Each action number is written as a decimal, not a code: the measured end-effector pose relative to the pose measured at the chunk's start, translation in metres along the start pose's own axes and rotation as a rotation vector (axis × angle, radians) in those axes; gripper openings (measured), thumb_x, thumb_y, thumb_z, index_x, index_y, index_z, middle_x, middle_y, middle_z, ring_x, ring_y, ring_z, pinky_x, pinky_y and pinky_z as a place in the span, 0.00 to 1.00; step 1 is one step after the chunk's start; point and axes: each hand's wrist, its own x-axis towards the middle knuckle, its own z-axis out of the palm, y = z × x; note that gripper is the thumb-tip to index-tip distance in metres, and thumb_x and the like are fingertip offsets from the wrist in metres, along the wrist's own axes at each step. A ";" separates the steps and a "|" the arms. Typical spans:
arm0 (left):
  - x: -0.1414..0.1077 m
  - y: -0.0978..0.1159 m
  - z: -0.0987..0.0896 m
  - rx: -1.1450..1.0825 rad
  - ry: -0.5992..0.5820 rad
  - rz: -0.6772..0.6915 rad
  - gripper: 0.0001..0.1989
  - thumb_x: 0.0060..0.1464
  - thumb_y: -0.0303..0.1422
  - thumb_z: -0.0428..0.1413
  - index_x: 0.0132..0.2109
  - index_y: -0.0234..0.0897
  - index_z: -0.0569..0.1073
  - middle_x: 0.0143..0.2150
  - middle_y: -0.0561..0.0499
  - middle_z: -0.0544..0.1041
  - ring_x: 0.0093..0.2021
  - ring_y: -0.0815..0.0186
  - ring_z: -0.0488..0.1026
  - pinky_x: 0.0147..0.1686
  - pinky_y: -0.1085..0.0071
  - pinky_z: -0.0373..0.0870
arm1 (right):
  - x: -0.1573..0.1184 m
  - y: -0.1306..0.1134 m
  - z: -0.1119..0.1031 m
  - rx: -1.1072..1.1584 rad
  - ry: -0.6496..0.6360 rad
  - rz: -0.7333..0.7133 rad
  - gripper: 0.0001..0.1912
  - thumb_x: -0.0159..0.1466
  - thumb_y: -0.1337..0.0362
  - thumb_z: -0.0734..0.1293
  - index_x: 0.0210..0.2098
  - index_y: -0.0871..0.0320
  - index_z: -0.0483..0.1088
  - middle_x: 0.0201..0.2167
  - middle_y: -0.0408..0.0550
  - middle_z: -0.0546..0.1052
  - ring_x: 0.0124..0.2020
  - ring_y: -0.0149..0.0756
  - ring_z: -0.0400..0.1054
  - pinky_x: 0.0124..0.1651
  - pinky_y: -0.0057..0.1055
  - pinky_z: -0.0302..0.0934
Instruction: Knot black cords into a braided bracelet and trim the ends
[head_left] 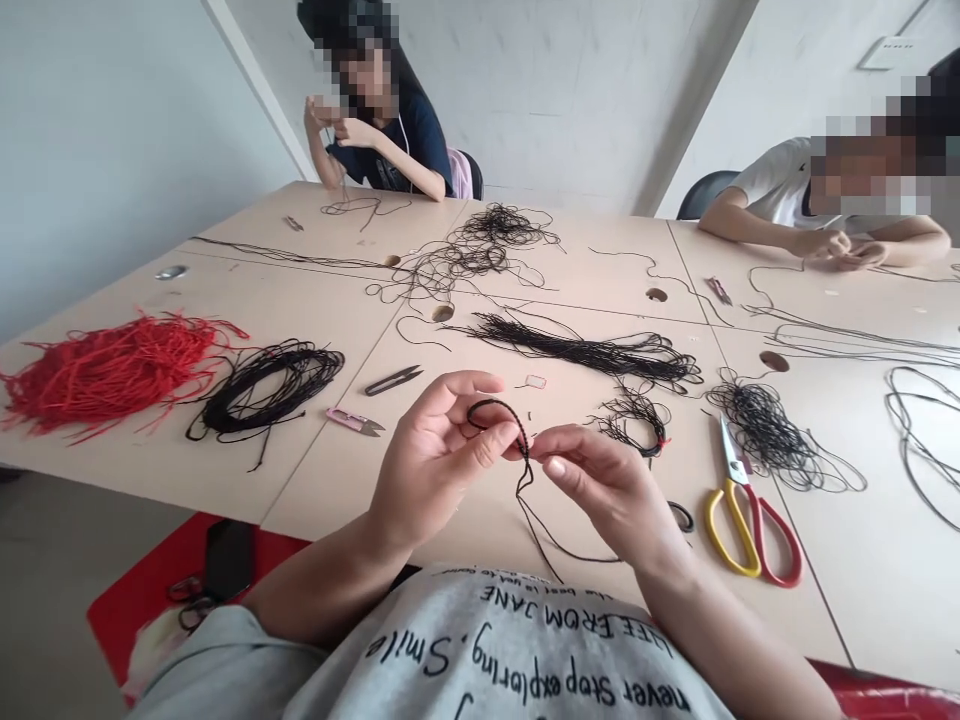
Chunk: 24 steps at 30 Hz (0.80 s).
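A black braided cord point(504, 405) curves in a loop between my hands, above the near edge of the table. My left hand point(442, 450) pinches it between thumb and fingers, with the loop lying over the fingers. At the cord's right side, my right hand point(600, 475) has thumb and forefinger pressed together on it. Two thin loose ends point(534, 530) hang from the braid toward my shirt and trail to the right. What exactly sits between the right fingertips is too small to make out.
Scissors point(739, 510) with yellow and red handles lie right of my hands. Two thread snips point(394, 380) point(356, 421) lie left. Bundles of red cord point(120, 370) and black cord point(274, 390) spread over the table point(315, 510). Two people work across it.
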 end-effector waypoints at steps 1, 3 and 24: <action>-0.001 -0.001 0.002 0.028 -0.008 0.023 0.13 0.55 0.27 0.67 0.46 0.39 0.75 0.32 0.54 0.81 0.33 0.69 0.80 0.37 0.77 0.81 | 0.003 -0.002 0.003 0.095 -0.028 0.040 0.15 0.65 0.49 0.73 0.39 0.54 0.79 0.37 0.49 0.83 0.40 0.37 0.79 0.49 0.37 0.74; -0.001 -0.001 0.003 0.054 -0.029 0.055 0.13 0.56 0.27 0.67 0.46 0.40 0.76 0.32 0.54 0.81 0.33 0.70 0.80 0.37 0.77 0.80 | 0.008 -0.005 0.008 0.262 -0.046 0.094 0.15 0.62 0.50 0.76 0.35 0.55 0.78 0.33 0.46 0.82 0.39 0.35 0.78 0.47 0.34 0.73; 0.004 0.001 0.006 -0.001 -0.187 0.113 0.17 0.59 0.17 0.60 0.50 0.41 0.73 0.33 0.58 0.80 0.27 0.74 0.79 0.29 0.78 0.82 | 0.007 -0.010 0.009 0.655 -0.156 0.333 0.15 0.58 0.51 0.79 0.32 0.57 0.80 0.27 0.43 0.79 0.30 0.28 0.69 0.38 0.28 0.60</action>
